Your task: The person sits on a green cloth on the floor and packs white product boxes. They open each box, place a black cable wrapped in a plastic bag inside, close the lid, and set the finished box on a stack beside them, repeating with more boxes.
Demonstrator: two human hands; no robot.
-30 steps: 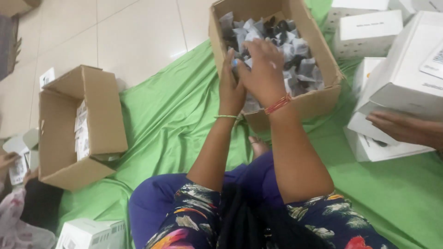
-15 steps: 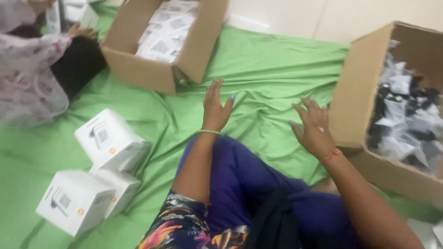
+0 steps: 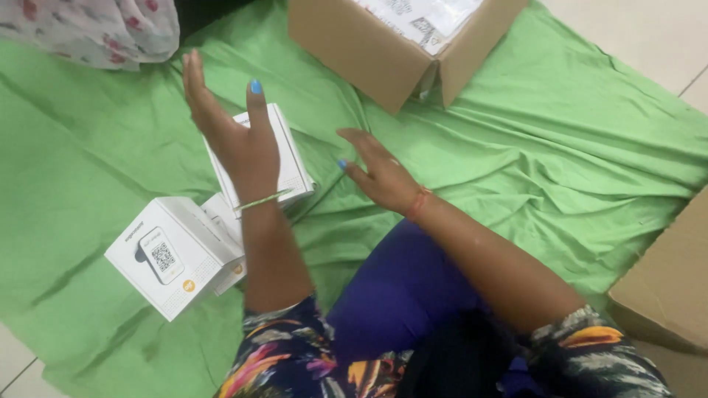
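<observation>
Two open hands hover over our green sheet [image 3: 560, 147]; our left hand [image 3: 240, 144], fingers spread and empty, reaches above a white product box [image 3: 284, 158]; our right hand [image 3: 380, 173], likewise empty, hangs just beside it.

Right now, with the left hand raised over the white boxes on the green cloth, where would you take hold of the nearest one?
Probably the upper white box, across its two long side faces, coming down from above. It lies tilted on the other boxes with its broad face up, just behind the open left hand. The right hand hangs open, apart from it.
</observation>
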